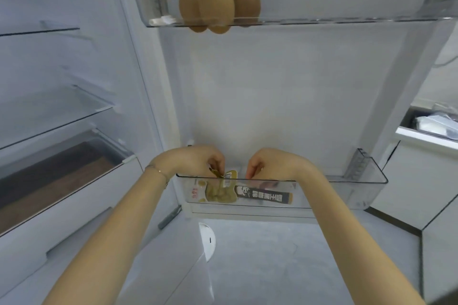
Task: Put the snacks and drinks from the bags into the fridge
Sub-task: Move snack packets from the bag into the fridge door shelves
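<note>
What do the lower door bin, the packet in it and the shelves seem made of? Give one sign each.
The bin: clear hard plastic, probably; contents show through its glossy wall. The packet: glossy printed film, likely plastic; it looks creased. The shelves: seemingly glass, transparent with thin straight edges.

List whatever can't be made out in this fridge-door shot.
Head view:
- Right hand: whether its fingers hold anything; the hand's own back hides them.
- Snack packet, pinched by left hand: print blurred behind the lower door bin wall.
- Eggs: count unsure, they overlap.
- Items on counter: cut off by right edge.
</note>
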`<control>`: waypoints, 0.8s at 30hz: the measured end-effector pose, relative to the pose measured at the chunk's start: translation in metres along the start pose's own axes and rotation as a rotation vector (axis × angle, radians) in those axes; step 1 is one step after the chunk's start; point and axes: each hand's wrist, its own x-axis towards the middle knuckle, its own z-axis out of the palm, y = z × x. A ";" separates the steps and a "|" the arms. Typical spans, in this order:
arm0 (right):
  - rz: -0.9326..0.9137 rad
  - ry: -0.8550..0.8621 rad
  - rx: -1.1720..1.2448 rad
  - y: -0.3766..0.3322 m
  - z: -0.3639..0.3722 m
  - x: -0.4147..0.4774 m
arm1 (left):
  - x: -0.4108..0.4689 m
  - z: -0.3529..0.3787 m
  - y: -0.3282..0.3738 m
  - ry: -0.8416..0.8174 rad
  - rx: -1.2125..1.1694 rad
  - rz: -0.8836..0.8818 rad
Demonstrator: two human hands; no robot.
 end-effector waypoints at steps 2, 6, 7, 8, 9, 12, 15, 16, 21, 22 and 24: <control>0.031 -0.007 -0.001 0.000 0.000 0.001 | 0.000 0.001 0.001 0.012 0.024 -0.001; 0.026 0.124 0.029 0.002 0.003 -0.004 | 0.002 0.004 0.001 0.033 0.082 -0.015; 0.027 0.216 0.061 0.003 0.004 -0.006 | 0.003 0.004 0.002 0.074 0.080 -0.010; 0.032 0.325 0.091 0.004 0.004 -0.008 | 0.003 0.003 0.004 0.127 0.059 0.001; 0.034 0.443 0.094 0.004 0.003 -0.011 | 0.003 0.002 0.008 0.188 0.027 0.019; 0.003 0.734 -0.011 0.003 0.002 -0.026 | 0.004 -0.001 0.023 0.392 -0.032 0.123; 0.018 0.872 -0.118 0.003 -0.002 -0.044 | 0.004 -0.002 0.036 0.546 -0.020 0.243; 0.024 0.906 -0.151 0.003 -0.002 -0.050 | 0.004 -0.001 0.039 0.572 -0.001 0.286; 0.061 0.996 -0.184 0.013 0.007 -0.079 | 0.010 0.010 0.055 0.716 0.170 0.451; 0.079 1.016 -0.186 0.016 0.010 -0.084 | 0.013 0.014 0.058 0.736 0.201 0.461; 0.121 1.053 -0.182 0.021 0.017 -0.093 | 0.019 0.024 0.066 0.751 0.262 0.460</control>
